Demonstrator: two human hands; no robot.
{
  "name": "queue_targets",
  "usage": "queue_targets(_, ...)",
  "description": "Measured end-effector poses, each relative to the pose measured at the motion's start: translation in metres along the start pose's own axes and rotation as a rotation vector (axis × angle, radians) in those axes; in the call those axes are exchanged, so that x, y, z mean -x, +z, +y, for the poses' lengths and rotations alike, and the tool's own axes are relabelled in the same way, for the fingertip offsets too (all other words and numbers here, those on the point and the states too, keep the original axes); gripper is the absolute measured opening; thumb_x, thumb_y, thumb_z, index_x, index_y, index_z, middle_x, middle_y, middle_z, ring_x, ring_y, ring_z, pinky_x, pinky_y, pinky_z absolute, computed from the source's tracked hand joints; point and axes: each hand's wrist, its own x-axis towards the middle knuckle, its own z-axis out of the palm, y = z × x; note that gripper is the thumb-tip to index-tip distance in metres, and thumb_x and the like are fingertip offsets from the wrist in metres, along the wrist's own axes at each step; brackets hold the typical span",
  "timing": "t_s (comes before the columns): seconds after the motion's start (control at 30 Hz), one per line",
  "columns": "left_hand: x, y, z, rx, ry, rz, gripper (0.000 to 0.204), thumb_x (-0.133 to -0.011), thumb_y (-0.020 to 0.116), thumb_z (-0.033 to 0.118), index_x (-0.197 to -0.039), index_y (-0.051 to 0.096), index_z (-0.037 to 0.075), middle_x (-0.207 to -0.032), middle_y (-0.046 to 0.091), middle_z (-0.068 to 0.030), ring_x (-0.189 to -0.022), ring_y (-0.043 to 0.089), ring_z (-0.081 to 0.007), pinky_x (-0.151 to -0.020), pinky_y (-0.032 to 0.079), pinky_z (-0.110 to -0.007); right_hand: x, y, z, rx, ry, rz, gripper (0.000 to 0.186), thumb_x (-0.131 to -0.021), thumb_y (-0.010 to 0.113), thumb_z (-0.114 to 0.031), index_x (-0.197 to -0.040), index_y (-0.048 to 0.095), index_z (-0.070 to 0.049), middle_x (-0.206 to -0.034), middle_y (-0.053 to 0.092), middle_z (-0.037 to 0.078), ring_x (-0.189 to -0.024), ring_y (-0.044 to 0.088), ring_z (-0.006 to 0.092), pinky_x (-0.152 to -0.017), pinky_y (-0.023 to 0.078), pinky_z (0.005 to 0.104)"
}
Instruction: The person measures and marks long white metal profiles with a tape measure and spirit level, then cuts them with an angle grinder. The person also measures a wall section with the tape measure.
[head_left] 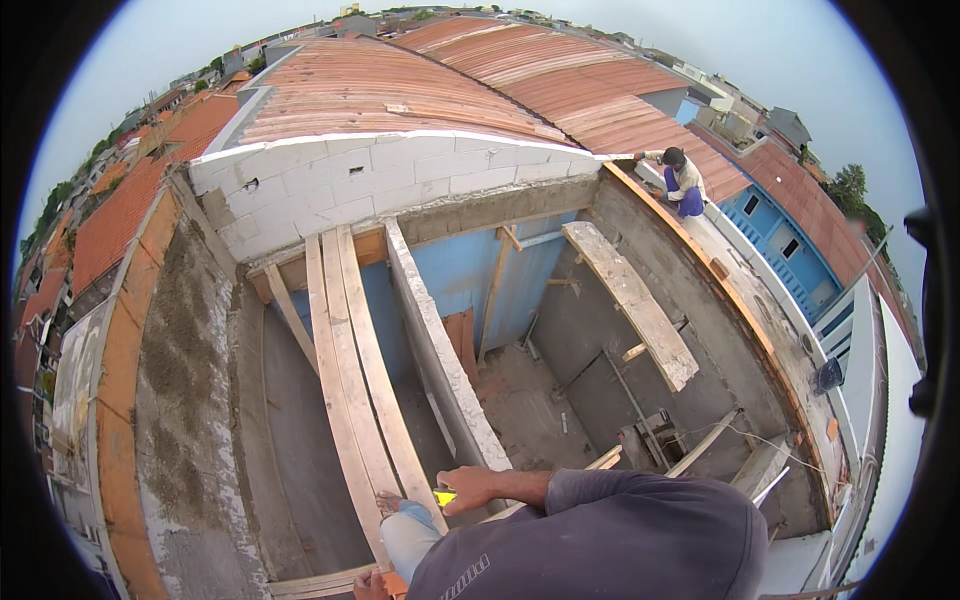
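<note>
My right hand (468,488) reaches in from the right at the lower middle, its fingers closed round a small yellow object (445,497) whose kind I cannot make out. At the lower edge is my left hand (370,586), partly cut off, with fingers curled beside an orange piece (396,584). What that hand grips is hidden. Between the two hands my bent knee shows in light blue cloth, and my bare foot (386,503) rests on long wooden planks (345,390). The planks span an open room below. Right of them runs a narrow concrete beam (440,340).
Deep drops into unfinished rooms lie on both sides of the beam. A rough plank (635,300) juts over the right room. A white block wall (380,175) closes the far side. Another person (683,183) crouches on the right wall ledge, and a dark bucket (827,376) stands farther along.
</note>
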Motion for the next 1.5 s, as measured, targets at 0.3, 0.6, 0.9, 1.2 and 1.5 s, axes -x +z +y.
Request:
queue_targets(0.3,-0.27,-0.3,0.133,1.056,-0.07,-0.219,0.038,-0.098,0.074,0.02,-0.123,0.066,-0.006,-0.11,0.075,-0.0151,-0.099,0.072,-0.0194,-0.089,0.058,-0.033,-0.151,-0.13,-0.133,0.051,-0.096,0.005,0.065,-0.084,0.077,-0.049,-0.124,0.059,-0.002,-0.12,0.069,0.023,-0.114,0.067,0.0423,-0.093,0.053,0.0524)
queue_targets(0.6,-0.479,-0.398,0.184,0.811,0.095,-0.335,0.04,-0.098,0.077,0.023,-0.124,0.069,-0.007,-0.111,0.079,-0.0166,-0.104,0.077,-0.0203,-0.092,0.06,-0.034,-0.301,-0.26,-0.141,0.0,-0.123,0.185,0.059,-0.083,0.077,-0.045,-0.122,0.06,-0.004,-0.115,0.069,0.022,-0.109,0.068,0.0422,-0.091,0.054,0.0532)
queue_targets(0.9,-0.745,-0.467,0.247,0.771,0.093,-0.351,0.054,-0.091,0.083,0.04,-0.118,0.072,-0.005,-0.108,0.079,-0.0171,-0.102,0.076,-0.0235,-0.093,0.059,-0.036,-0.483,-0.484,-0.08,0.155,-0.288,0.219,0.057,-0.085,0.077,-0.05,-0.122,0.064,-0.009,-0.116,0.069,0.018,-0.114,0.067,0.037,-0.092,0.055,0.0517)
queue_targets(1.2,-0.893,-0.521,0.137,1.252,-0.126,0.023,0.028,-0.095,0.082,0.023,-0.092,0.057,0.01,-0.083,0.066,0.0006,-0.073,0.057,-0.0065,-0.065,0.047,-0.026,-0.594,-0.741,-0.026,0.584,-0.198,0.443,0.06,-0.088,0.076,-0.062,-0.115,0.068,-0.009,-0.107,0.065,0.015,-0.103,0.067,0.0386,-0.083,0.057,0.0519)
queue_targets(1.5,-0.938,-0.404,-0.134,1.96,-0.957,1.123,0.006,-0.103,0.067,0.021,-0.109,0.066,0.021,-0.094,0.066,0.0094,-0.086,0.063,-0.0034,-0.077,0.05,-0.026,-0.65,-1.146,-0.041,1.103,-0.125,1.042,0.026,-0.089,0.076,-0.016,-0.106,0.06,-0.004,-0.104,0.058,0.019,-0.097,0.057,0.0418,-0.083,0.046,0.055)
